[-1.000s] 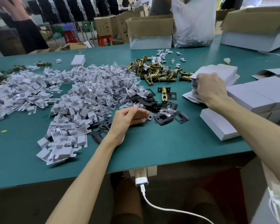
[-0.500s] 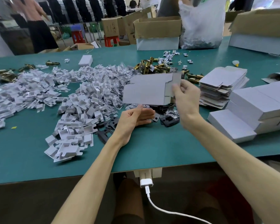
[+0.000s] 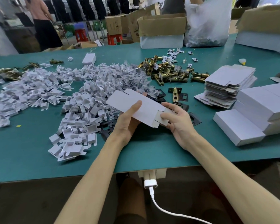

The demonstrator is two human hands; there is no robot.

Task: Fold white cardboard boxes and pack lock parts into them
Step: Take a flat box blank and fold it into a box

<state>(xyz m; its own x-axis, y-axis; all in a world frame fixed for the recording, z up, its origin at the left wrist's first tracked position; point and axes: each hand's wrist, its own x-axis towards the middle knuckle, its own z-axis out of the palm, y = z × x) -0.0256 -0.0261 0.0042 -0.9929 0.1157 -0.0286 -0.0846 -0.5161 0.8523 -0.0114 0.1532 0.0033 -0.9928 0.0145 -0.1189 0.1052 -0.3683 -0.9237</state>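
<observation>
The flat white cardboard box blank slants far-left to near-right between both grips: the left hand pinches its middle, the right hand its near-right end.

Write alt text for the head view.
The left hand and right hand hold a white box blank over a green table. White inserts lie left, brass latches behind, stacked blanks and folded boxes right.

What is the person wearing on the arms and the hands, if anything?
Nothing that shows. The left hand and the right hand are bare, without gloves, and no ring, watch or bracelet is visible. The left forearm and right forearm are bare too; no sleeve shows.
</observation>
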